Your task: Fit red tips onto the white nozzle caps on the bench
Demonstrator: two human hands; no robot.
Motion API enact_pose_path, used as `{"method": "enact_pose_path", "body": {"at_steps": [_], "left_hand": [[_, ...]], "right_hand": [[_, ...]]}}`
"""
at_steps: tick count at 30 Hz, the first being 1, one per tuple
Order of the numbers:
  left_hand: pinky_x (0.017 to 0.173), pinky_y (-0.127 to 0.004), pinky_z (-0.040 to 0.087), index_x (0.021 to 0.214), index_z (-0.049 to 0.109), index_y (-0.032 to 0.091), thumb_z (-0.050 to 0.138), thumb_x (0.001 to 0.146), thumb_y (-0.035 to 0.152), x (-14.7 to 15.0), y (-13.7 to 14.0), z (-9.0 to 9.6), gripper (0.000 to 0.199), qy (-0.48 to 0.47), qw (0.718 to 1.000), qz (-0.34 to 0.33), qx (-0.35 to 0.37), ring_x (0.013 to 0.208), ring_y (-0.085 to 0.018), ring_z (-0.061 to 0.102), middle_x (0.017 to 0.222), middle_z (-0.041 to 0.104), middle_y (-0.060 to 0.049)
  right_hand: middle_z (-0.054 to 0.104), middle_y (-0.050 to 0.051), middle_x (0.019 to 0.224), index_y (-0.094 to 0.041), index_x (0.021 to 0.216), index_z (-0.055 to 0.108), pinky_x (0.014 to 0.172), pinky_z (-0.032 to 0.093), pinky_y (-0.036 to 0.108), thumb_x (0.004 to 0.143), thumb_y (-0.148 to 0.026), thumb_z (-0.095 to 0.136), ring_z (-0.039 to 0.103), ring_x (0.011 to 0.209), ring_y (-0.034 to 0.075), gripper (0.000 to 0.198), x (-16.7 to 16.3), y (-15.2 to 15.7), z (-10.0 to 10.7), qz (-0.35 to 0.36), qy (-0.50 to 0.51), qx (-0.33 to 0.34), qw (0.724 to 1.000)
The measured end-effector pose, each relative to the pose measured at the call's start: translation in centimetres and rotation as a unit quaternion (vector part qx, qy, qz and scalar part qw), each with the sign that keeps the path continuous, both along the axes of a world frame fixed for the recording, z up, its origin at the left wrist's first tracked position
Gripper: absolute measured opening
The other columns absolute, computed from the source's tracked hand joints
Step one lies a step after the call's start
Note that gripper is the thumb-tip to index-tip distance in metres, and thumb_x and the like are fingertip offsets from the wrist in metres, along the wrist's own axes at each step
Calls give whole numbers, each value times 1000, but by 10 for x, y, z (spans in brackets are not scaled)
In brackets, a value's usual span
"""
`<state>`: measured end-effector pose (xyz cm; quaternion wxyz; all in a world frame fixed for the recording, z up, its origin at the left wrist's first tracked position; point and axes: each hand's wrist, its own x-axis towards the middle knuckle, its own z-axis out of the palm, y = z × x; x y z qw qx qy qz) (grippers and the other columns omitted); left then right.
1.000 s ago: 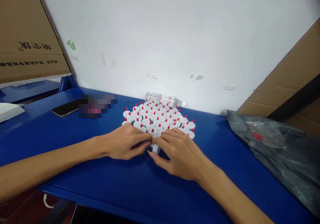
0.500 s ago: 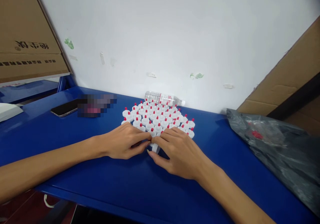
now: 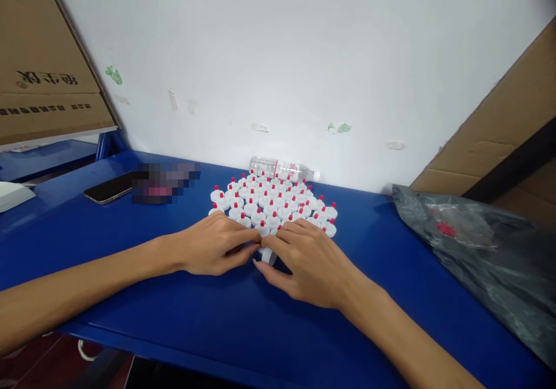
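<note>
Both my hands meet at the near edge of a cluster of round white caps with red tips [image 3: 270, 208]. My left hand [image 3: 217, 243] has its thumb and fingers pinched together; whatever lies at their tips is mostly hidden. My right hand [image 3: 306, 261] curls in from the other side, thumb and forefinger around a white cap [image 3: 269, 256]. That cap is tilted, showing its pale side toward me, and its far part is hidden by my fingers. The other caps stand close together with their red tips up, some of them behind my knuckles.
Behind the caps a clear plastic bottle [image 3: 284, 170] lies on its side by the wall. A phone [image 3: 110, 187] and a blurred-out item are at left on the blue table [image 3: 208, 325]. A grey plastic bag [image 3: 473, 261] with red bits covers the right side. Cardboard [image 3: 43, 47] stands at left.
The whole view has shifted slightly, with things sitting a little further left. My hands keep nearly the same grip and place at the caps.
</note>
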<state>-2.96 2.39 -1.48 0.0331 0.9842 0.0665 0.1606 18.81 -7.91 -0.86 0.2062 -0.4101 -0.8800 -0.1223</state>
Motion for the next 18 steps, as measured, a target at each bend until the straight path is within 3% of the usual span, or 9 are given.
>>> {"method": "enact_pose_path", "body": {"at_steps": [18], "left_hand": [[53, -28, 37, 101, 65, 18, 43, 106, 27, -1, 1, 0, 24, 15, 1000, 5, -11, 54, -14, 58, 66, 64, 1]], "right_hand": [[75, 5, 85, -14, 106, 72, 82, 44, 38, 102, -38, 58, 69, 84, 23, 28, 0, 0, 0, -11, -12, -25, 1000]]}}
